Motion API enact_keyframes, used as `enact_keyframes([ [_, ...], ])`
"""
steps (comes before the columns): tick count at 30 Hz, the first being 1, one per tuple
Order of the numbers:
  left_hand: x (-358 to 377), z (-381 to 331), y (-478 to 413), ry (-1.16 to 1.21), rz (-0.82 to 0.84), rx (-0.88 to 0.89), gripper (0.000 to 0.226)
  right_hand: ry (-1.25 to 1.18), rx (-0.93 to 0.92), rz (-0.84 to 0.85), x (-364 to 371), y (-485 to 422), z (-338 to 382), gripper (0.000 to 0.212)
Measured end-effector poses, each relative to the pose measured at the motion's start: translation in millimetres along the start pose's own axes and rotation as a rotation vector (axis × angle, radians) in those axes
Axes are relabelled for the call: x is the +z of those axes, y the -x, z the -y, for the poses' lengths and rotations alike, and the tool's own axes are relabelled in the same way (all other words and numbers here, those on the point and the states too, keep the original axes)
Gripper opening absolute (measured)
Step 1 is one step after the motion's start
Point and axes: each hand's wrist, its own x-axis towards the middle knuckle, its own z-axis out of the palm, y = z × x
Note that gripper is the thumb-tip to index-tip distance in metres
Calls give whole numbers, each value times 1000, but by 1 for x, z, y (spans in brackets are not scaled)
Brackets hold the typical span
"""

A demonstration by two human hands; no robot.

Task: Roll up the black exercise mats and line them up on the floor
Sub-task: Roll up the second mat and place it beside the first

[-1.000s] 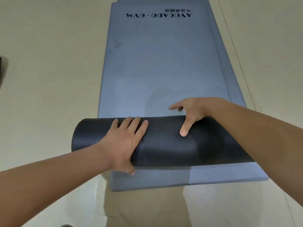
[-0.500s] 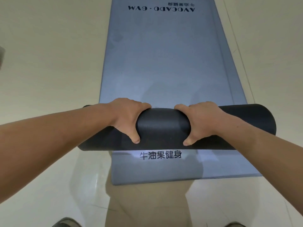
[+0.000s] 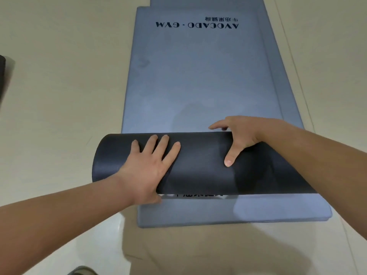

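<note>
Black item, entry one: location?
— Rolled mat point(image 3: 198, 163), lying crosswise on the near end of the flat mats point(image 3: 198, 86). Its left end overhangs their edge, above the floor point(image 3: 49, 96).

Hands on it?
— Left hand point(image 3: 151, 165): flat on top of the roll, fingers straight and spread, heel at the near edge. Right hand point(image 3: 240, 135): spread wide, thumb pressed straight down the near face, fingers reaching over the far side, forefinger extended. Neither closes round anything.

Obstructions?
— The right forearm point(image 3: 307, 161) crosses the right end of the roll and hides it. The roll's near edge covers most of a line of printed characters point(image 3: 198, 194); only their lower strokes show.

Surroundings, entry two?
— Flat mats: blue-grey, at least two stacked, the lower one showing along the right side and far end. Lettering point(image 3: 196, 24) "AVOCADO · GYM" at the far end, upside down from here.

Entry three?
— Floor: pale beige, glossy near the bottom.

Remaining?
— Dark object point(image 3: 2, 64) at the left edge, cut off, unidentifiable. Tip of a shoe point(image 3: 83, 270) at the bottom edge.
</note>
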Motion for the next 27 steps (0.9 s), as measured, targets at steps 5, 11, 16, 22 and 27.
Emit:
enact_keyframes([
  [5,-6,24,-24,50,-85,31,140,216,-14,-330,6,35,13,97],
  [11,-41,58,-47,194,14,125,122,429,49,-308,48,39,41,145],
  [16,-44,55,-42,278,37,139,108,526,-38,-391,41,36,37,122],
  [22,-55,55,-26,526,291,145,86,305,-94,-116,28,49,33,107],
  [27,-59,52,2,371,116,90,113,77,-74,106,1,36,35,103],
])
